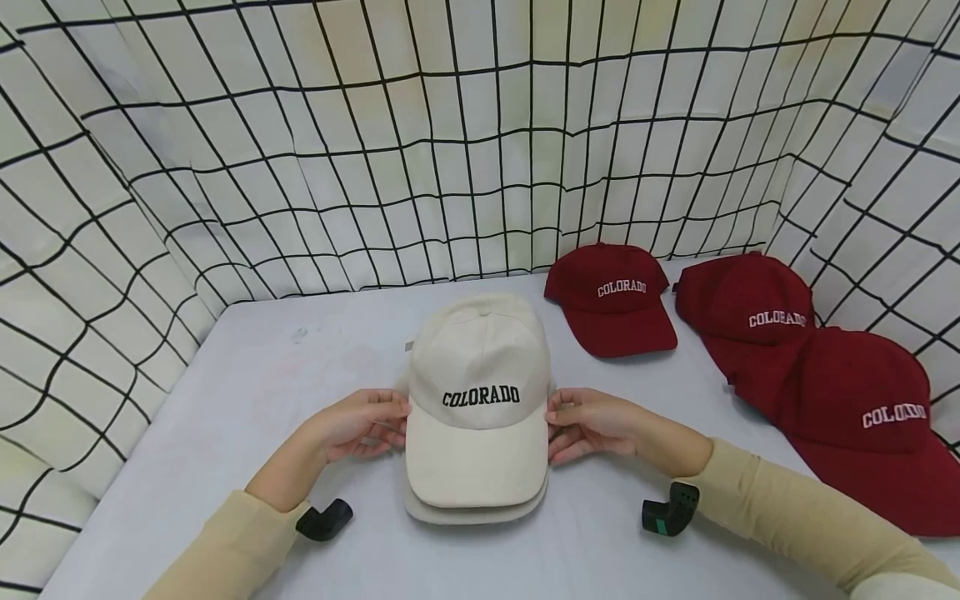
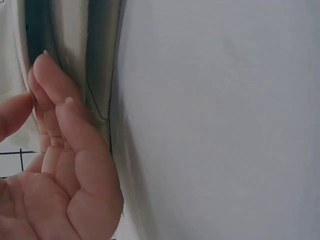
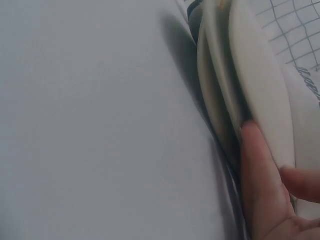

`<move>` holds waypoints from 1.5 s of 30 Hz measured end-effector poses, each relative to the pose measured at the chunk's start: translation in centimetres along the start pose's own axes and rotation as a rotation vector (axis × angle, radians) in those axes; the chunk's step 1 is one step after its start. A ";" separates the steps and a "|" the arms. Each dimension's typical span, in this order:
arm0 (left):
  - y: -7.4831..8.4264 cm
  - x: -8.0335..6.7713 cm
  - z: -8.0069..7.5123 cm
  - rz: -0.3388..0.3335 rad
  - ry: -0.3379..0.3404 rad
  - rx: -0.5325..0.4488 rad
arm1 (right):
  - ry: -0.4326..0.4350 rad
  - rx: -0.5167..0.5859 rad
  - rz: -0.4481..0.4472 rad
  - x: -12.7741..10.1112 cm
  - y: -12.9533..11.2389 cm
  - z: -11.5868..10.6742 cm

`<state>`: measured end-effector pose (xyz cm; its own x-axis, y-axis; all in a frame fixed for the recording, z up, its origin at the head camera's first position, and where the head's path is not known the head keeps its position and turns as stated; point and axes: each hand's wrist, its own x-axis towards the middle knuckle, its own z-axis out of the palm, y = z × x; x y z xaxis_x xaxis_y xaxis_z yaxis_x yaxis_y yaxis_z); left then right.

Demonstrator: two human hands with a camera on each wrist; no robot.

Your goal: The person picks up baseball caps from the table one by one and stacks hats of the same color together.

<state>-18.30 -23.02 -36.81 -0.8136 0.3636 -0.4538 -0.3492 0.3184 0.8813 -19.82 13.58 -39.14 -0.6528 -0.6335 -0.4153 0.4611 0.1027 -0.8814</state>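
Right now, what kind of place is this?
Likely a staged recording booth, not a shop or home: a grid-patterned white backdrop walls in a bare grey table on three sides. On it are only matching COLORADO caps, a cream stack held between both hands and three red caps.

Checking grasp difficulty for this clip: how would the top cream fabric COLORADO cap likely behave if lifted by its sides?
The cream fabric cap probably lifts lightly. Its soft crown would likely sag, while the brim, a flat firm edge in both wrist views, should hold shape. It sits on another cream cap, so it may slide off rather than roll. The left hand and right hand pinch its sides.
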 end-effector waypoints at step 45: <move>1.0 0.4 -0.3 -0.078 -0.030 0.151 | 0.022 -0.269 0.025 2.3 -2.2 -1.8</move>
<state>-19.12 -22.85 -36.09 -0.7719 0.3575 -0.5257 -0.3351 0.4739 0.8143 -23.43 13.23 -38.57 -0.6572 -0.6119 -0.4401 0.3031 0.3201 -0.8976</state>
